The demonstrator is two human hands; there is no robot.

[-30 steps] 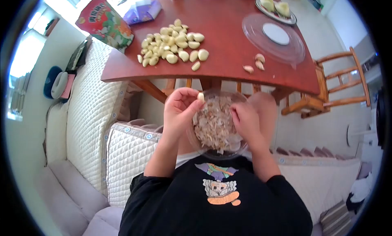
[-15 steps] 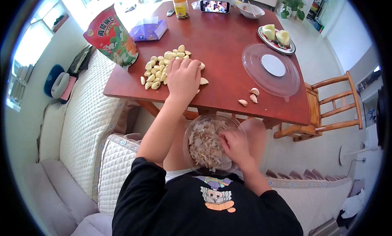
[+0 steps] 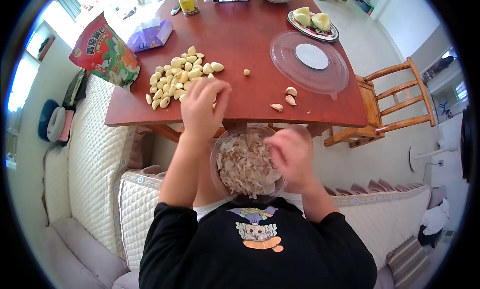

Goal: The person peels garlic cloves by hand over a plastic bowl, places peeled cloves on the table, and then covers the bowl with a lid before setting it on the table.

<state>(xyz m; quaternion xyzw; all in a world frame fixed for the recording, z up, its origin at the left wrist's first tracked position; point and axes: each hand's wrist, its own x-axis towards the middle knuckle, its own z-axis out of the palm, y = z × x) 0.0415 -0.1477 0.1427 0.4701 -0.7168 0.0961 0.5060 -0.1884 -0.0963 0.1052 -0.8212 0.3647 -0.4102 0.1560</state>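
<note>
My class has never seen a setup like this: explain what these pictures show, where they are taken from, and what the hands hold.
There is no robot here, only a person with bare hands. Every picture comes from one camera on their head, looking forward and down. On the table lie a pile of peeled garlic cloves, three unpeeled cloves, and a round clear lid. A clear bowl of papery skins sits in the lap. The left hand is beside the pile, the right hand by the bowl; whether either holds anything is unclear.
</note>
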